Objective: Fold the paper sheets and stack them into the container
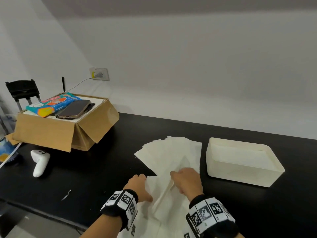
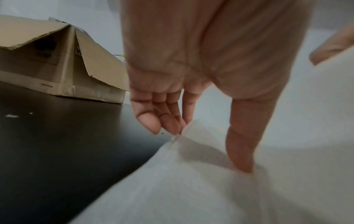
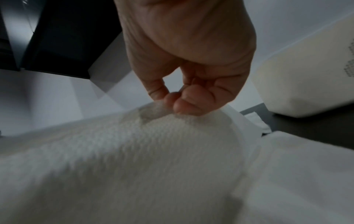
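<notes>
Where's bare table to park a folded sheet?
Bare black table between the white controller and the fanned paper sheets; also behind the sheets toward the wall. Crowded: the strip between sheets and container, and the near edge under both hands.

Black table [image 1: 171,127] carried everything. Landmark was the cream container [image 1: 243,170], which sat on it at the right. Fanned paper sheets [image 1: 171,152] lay just left of the container, spreading toward the near edge. Cardboard box [image 1: 56,133] stood well left of the container, toward the wall. White controller [image 1: 40,162] lay in front of the box, further left still. Small white scraps [image 1: 66,194] lay nearer the front edge.
</notes>
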Motion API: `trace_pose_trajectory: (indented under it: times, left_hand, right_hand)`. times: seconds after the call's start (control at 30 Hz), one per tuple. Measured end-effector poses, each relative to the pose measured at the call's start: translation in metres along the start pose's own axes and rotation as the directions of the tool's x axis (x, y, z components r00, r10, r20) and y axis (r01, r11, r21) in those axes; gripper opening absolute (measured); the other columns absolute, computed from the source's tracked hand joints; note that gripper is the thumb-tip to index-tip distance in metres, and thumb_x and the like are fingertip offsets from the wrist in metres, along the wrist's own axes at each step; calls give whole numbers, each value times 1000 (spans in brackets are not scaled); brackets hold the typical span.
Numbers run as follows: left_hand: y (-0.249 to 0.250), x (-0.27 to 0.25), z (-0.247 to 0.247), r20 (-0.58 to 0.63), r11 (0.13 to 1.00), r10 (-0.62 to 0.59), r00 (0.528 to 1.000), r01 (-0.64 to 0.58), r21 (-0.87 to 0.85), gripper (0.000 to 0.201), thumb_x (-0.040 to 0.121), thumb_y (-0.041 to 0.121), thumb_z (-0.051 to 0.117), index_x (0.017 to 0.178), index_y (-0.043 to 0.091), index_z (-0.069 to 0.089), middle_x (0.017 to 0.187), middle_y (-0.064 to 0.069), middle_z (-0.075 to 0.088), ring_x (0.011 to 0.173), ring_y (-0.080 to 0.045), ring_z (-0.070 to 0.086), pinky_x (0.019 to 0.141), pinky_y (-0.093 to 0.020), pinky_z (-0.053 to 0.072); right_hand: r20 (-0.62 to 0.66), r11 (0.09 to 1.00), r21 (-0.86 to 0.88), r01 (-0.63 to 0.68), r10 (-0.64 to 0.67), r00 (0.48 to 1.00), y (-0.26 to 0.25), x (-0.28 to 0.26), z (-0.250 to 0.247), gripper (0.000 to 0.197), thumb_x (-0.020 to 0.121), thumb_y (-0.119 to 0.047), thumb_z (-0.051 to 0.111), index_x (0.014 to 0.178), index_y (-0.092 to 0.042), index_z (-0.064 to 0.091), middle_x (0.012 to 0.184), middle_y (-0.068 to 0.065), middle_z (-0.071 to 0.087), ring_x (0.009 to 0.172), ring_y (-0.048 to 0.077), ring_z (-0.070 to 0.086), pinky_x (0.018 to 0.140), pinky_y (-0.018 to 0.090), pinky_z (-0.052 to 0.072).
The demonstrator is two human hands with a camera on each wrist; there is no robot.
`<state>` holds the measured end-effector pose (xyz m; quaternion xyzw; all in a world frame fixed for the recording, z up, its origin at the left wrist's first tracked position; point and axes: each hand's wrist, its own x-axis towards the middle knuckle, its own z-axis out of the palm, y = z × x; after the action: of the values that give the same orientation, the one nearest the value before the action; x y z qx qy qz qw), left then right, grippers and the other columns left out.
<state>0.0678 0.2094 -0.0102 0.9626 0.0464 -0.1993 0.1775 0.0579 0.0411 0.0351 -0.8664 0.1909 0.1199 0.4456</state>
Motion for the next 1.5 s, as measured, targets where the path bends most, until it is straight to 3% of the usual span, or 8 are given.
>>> trace_pose_trajectory:
  times: [0.17, 0.4, 0.7, 0.8, 0.9, 1.07, 1.4, 1.5]
  left_hand:
    - [6, 2, -1, -127, 994, -3, 992, -11, -110, 71, 81, 33, 69, 140, 18, 33, 137, -5, 40, 123, -20, 46, 101, -32, 45]
    - [16, -4, -1, -100, 985, 70, 992, -85, -153, 46, 90, 43, 55, 128, 18, 49, 127, -5, 50, 114, -17, 53, 97, -26, 45]
    - [53, -14, 7, 20, 976, 128, 992, -122, -181, 55, 88, 55, 50, 129, 17, 48, 128, -4, 57, 114, -17, 56, 97, -26, 44]
    - [62, -14, 16, 33, 982, 126, 992, -120, -144, 63, 85, 61, 51, 131, 18, 46, 129, -3, 55, 116, -18, 54, 97, -27, 43]
    - [65, -15, 22, 58, 991, 103, 993, -97, -97, 75, 79, 59, 61, 137, 17, 38, 136, -4, 47, 123, -20, 49, 102, -30, 42]
    - [64, -16, 32, 63, 992, 94, 994, -88, -89, 80, 72, 44, 76, 136, 18, 35, 134, -3, 45, 123, -20, 48, 101, -30, 43]
    - [66, -8, 34, 67, 986, 137, 988, -129, -104, 66, 74, 31, 75, 131, 17, 43, 125, -4, 53, 116, -19, 52, 97, -29, 47]
    - [64, -5, 35, 54, 984, 133, 990, -125, -128, 59, 76, 29, 72, 128, 18, 46, 123, -4, 55, 114, -19, 53, 94, -26, 47]
  right_hand:
    - [43, 998, 48, -49, 46, 998, 21, 1, 2, 30, 81, -23, 55, 55, -14, 42, 61, 3, 50, 54, 19, 45, 53, 26, 39]
    - [53, 972, 212, -104, 95, 994, 28, -5, -29, 19, 85, -18, 56, 69, -10, 54, 69, 6, 53, 51, 17, 46, 45, 23, 38]
    - [75, 960, 227, -164, 151, 986, 43, -13, -64, 19, 83, -11, 56, 66, -10, 49, 65, 7, 49, 47, 15, 38, 41, 20, 30]
    - [6, 966, 214, -146, 149, 989, 46, -20, -72, 16, 84, -15, 55, 69, -9, 52, 69, 8, 53, 56, 18, 47, 47, 24, 39]
    - [-117, 989, 124, -75, 90, 989, 45, -26, -83, 24, 87, -23, 54, 67, -10, 51, 67, 6, 52, 62, 18, 50, 54, 25, 43]
    - [-259, 989, -114, 98, -125, 958, 25, -31, -91, 43, 86, -25, 53, 49, -13, 35, 53, 1, 37, 51, 14, 37, 55, 24, 35]
    - [-376, 890, -382, 247, -394, 838, -10, -42, -86, 31, 79, -20, 55, 54, -13, 39, 58, 0, 44, 55, 15, 43, 53, 21, 34]
    - [-381, 847, -473, 241, -444, 811, -19, -41, -95, 31, 78, -19, 53, 53, -14, 35, 58, -2, 40, 57, 16, 41, 48, 20, 26]
